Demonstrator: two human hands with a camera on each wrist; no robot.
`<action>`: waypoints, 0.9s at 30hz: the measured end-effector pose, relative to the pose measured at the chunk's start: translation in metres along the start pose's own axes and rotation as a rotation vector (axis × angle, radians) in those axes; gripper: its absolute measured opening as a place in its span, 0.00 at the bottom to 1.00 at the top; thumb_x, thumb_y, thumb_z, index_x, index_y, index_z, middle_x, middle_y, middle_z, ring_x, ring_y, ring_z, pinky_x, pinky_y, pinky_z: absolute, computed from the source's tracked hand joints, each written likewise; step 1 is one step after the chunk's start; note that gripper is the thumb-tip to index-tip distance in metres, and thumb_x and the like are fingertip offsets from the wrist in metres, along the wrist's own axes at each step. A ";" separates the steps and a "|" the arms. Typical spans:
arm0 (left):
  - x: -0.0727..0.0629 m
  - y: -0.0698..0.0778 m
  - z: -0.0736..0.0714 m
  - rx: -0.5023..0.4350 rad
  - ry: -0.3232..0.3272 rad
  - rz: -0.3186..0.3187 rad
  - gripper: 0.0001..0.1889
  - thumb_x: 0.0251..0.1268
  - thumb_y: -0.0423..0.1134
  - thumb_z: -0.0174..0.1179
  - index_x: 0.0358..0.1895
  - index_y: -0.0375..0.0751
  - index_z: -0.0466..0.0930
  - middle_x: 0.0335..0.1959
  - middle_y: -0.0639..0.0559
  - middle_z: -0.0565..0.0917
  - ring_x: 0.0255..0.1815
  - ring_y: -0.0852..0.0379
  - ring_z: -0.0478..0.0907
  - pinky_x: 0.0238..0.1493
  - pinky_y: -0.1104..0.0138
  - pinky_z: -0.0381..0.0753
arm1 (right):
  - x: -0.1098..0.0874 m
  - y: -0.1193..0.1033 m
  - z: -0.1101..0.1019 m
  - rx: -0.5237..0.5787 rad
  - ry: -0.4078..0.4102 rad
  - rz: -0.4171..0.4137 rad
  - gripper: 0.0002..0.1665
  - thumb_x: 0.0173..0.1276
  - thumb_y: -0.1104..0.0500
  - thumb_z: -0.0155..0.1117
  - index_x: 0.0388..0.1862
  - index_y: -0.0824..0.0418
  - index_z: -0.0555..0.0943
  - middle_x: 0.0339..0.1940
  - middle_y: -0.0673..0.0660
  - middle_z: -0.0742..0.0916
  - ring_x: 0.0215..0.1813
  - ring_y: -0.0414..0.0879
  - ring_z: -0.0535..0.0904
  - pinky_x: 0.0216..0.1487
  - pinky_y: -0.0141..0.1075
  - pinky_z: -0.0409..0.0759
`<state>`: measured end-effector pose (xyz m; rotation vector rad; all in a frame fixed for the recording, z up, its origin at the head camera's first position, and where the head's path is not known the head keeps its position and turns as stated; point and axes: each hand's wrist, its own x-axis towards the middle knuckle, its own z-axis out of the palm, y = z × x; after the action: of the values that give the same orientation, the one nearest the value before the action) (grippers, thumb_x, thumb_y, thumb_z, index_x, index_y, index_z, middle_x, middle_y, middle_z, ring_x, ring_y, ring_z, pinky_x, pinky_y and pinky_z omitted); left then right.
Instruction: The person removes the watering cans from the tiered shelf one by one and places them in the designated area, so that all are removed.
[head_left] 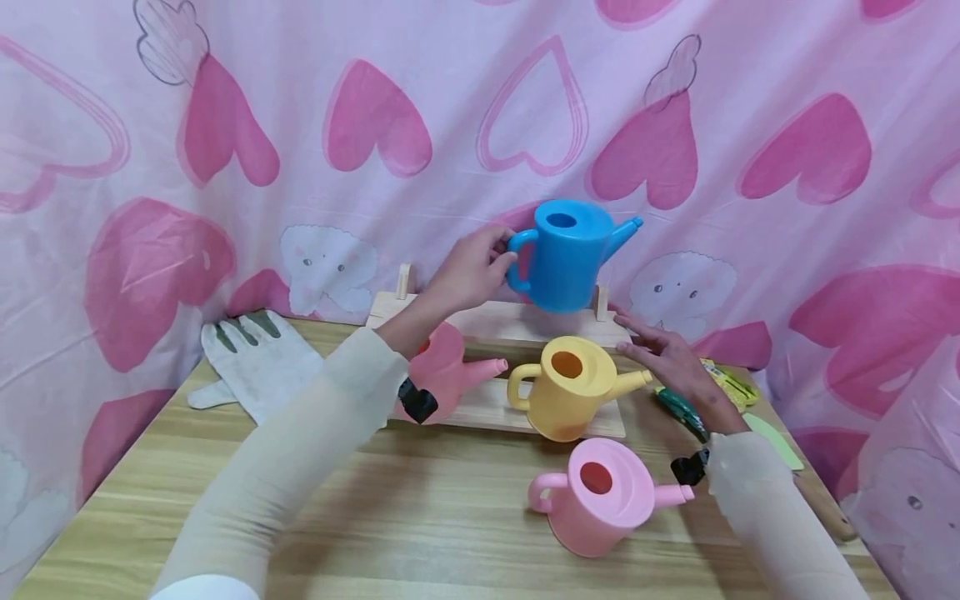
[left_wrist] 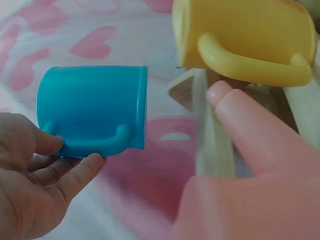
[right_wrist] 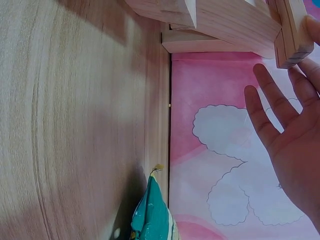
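My left hand [head_left: 474,268] pinches the handle of a blue watering can [head_left: 567,262], held upright above the upper board of a wooden two-step shelf [head_left: 487,321]. In the left wrist view, thumb and fingertips lie along that handle. My right hand [head_left: 670,357] is at the shelf's right end, its fingers [right_wrist: 262,115] straight and spread, with thumb and index right at the board's end. A yellow watering can [head_left: 562,396] stands on the lower step, and a coral-pink watering can [head_left: 442,379] stands left of it, partly hidden by my left arm. A light pink watering can [head_left: 600,500] stands on the table in front.
White work gloves [head_left: 258,362] lie at the table's back left. Right of the shelf are a green packet [head_left: 681,410], a yellow packet [head_left: 731,385] and a light-green blade [head_left: 776,440] with a wooden handle [head_left: 825,507]. A pink heart-print curtain [head_left: 450,200] hangs behind.
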<state>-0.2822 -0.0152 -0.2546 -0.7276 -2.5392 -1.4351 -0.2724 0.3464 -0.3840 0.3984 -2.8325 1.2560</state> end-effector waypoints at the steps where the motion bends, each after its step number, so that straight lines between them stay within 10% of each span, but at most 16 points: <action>1: -0.002 0.001 -0.004 -0.012 0.000 -0.005 0.14 0.79 0.34 0.57 0.61 0.35 0.75 0.51 0.44 0.80 0.48 0.51 0.80 0.46 0.63 0.86 | 0.000 0.000 0.000 0.000 0.000 -0.001 0.40 0.74 0.35 0.62 0.81 0.36 0.62 0.82 0.43 0.62 0.76 0.65 0.65 0.65 0.65 0.71; 16: -0.062 0.010 -0.055 -0.101 -0.078 0.024 0.14 0.77 0.34 0.59 0.60 0.35 0.76 0.52 0.43 0.82 0.50 0.49 0.83 0.51 0.56 0.87 | 0.000 0.004 0.000 0.007 0.005 -0.007 0.40 0.75 0.36 0.62 0.82 0.38 0.62 0.82 0.47 0.63 0.76 0.66 0.65 0.66 0.64 0.71; 27: -0.113 0.004 -0.062 -0.081 -0.090 0.058 0.16 0.74 0.31 0.62 0.62 0.35 0.77 0.53 0.44 0.83 0.52 0.45 0.84 0.46 0.49 0.87 | 0.000 0.003 -0.001 0.021 -0.003 -0.003 0.39 0.76 0.38 0.62 0.82 0.38 0.62 0.82 0.45 0.63 0.78 0.63 0.62 0.69 0.65 0.67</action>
<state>-0.1885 -0.1041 -0.2574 -0.8903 -2.5150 -1.5269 -0.2731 0.3493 -0.3855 0.4054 -2.8219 1.2865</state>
